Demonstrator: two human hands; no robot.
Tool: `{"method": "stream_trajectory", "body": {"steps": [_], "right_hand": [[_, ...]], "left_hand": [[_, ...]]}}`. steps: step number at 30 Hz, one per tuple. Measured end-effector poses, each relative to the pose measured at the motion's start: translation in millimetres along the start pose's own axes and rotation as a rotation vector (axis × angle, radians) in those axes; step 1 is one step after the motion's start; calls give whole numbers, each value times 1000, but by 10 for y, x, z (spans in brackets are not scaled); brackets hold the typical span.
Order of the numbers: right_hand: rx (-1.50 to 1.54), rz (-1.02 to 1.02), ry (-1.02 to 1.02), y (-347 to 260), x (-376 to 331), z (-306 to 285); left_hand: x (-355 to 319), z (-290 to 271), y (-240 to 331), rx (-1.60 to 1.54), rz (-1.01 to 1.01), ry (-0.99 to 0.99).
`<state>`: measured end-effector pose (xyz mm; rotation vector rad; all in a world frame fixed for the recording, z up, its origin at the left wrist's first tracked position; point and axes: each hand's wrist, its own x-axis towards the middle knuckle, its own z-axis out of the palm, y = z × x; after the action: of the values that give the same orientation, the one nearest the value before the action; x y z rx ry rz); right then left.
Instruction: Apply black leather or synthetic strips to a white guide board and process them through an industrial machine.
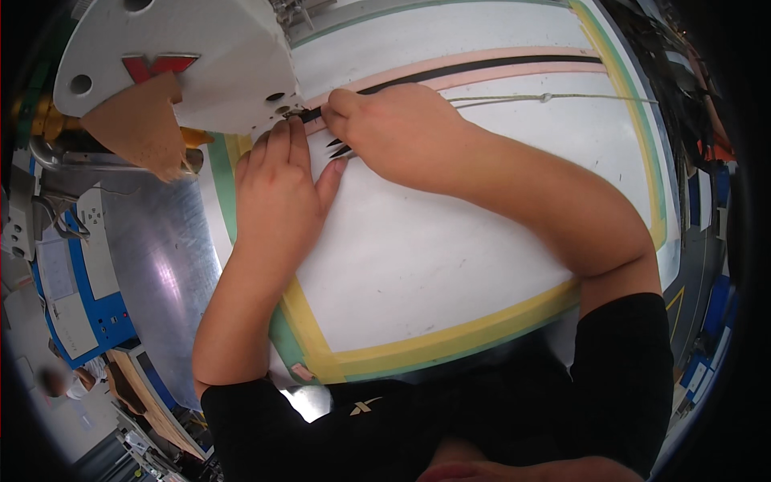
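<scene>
My left hand (pixel 277 185) lies with its fingers stretched flat on the white work surface (pixel 434 265), fingertips close by the foot of a sewing machine (pixel 233 72). A black strip (pixel 498 66), edged on both sides by a pink band (pixel 514 76), runs from the machine to the far right. Just right of the foot, my right hand (pixel 401 132) is closed, its thumb and fingers pinching the black strip. Dark pointed tips of small snips (pixel 341 150) stick out under this hand; their handles are hidden in the palm.
Yellow tape (pixel 450 347) and green tape edge the work surface. A thin cord (pixel 594 97) with a knot crosses its right part. Brown paper (pixel 140 124) hangs on the machine head. At left are a metal plate (pixel 161 257) and a blue-white machine; a person (pixel 88 377) is beyond.
</scene>
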<state>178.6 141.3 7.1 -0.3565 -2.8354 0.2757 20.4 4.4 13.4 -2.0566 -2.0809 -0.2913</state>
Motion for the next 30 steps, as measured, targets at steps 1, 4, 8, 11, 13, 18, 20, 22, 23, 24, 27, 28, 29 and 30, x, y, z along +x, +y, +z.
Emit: {"method": "stream_trajectory", "body": {"steps": [1, 4, 8, 11, 13, 18, 20, 22, 23, 24, 27, 28, 29, 30], "right_hand": [[5, -4, 22, -2, -7, 3], [22, -3, 16, -1, -5, 4], [21, 10, 0, -31, 33, -11], [21, 14, -11, -37, 39, -29], [49, 42, -1, -68, 39, -40], [-17, 62, -38, -105, 31, 9], [-33, 83, -63, -92, 37, -4], [-36, 106, -153, -107, 45, -28], [-44, 113, -149, -80, 12, -26], [-32, 179, -159, -27, -40, -35], [-75, 263, -156, 152, -290, -227], [-125, 281, -144, 214, -386, -312], [-130, 275, -141, 272, -466, -373], [-158, 323, -138, 333, -539, -429]], "left_hand": [[0, 0, 0, -1, 0, -1], [-2, 6, -17, 3, 9, 2], [-3, -2, -30, 0, 5, 22], [-13, 22, -35, -9, 2, 51], [-42, 35, -30, -1, 0, 79], [-41, 2, -16, -41, -56, 1], [-78, 68, -50, -17, -63, 24], [-146, 66, -115, 7, -69, 34], [-178, 59, -142, 18, -95, 10], [-189, 50, -159, 29, -121, -14], [-171, 18, -142, 64, -115, 12], [-176, 29, -144, 66, -121, 20], [-183, 61, -167, 75, -98, 48], [-186, 83, -185, 82, -74, 76]]}}
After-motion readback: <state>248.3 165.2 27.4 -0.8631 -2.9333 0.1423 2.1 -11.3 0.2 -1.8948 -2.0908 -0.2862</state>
